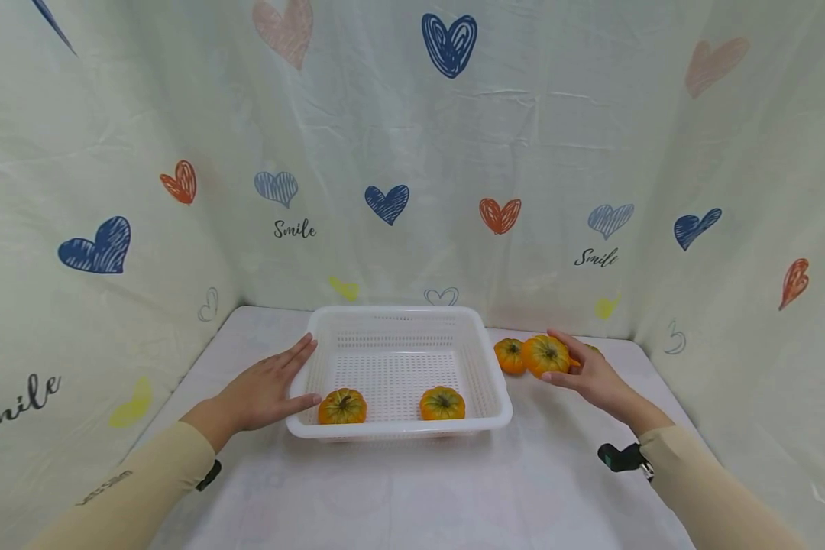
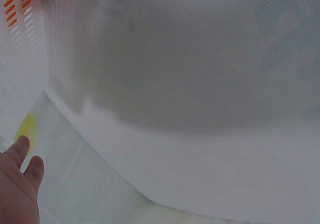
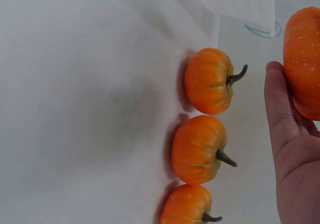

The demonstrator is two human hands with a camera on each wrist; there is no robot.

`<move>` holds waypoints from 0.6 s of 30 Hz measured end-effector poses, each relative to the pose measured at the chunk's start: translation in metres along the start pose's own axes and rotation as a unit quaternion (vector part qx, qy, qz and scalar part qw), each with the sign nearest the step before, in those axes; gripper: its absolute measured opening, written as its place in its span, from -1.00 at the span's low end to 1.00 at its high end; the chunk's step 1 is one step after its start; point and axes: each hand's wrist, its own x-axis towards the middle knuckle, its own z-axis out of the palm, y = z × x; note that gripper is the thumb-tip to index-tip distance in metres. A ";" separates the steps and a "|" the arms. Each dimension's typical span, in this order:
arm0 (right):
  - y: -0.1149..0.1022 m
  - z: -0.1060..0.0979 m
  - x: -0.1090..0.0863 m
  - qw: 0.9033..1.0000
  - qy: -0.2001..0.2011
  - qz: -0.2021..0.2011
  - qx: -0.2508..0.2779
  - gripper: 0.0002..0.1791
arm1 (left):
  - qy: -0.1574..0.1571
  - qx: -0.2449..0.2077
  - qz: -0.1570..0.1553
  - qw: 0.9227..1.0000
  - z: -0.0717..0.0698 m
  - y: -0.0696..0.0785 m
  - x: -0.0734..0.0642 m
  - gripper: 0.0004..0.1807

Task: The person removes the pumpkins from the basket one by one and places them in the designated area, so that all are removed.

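Cloth (image 1: 399,114) printed with hearts and "Smile" hangs behind and beside the white table (image 1: 385,496). On it, a white basket (image 1: 399,429) stands far centre. The left sleeve (image 1: 137,477) carries lettering too small to read surely. The left hand (image 1: 264,389), fingers straight, touches the basket's left rim; the right hand (image 1: 594,378) grips a pumpkin (image 1: 545,356) right of the basket. Two pumpkins (image 1: 443,403) lie inside, near side; three pumpkins (image 3: 197,149) line the table, far right.

White table (image 1: 392,489) with 1 white basket (image 1: 399,430) and 3 orange pumpkins (image 3: 196,149) alongside.
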 end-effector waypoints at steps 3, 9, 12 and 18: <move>0.002 0.001 -0.002 1.000 0.002 0.007 -0.003 0.05 | 0.000 0.001 0.000 1.000 0.000 0.000 0.000 0.07; 0.005 0.005 -0.006 0.999 0.007 0.032 -0.014 0.07 | -0.001 0.001 -0.001 1.000 -0.001 0.001 0.000 0.07; 0.007 0.007 -0.007 0.999 0.006 0.041 -0.008 0.06 | 0.000 0.001 -0.002 1.000 -0.002 0.002 0.000 0.06; 0.015 0.011 -0.007 0.999 0.002 0.041 0.012 0.03 | -0.001 0.002 -0.003 1.000 -0.002 0.002 0.000 0.07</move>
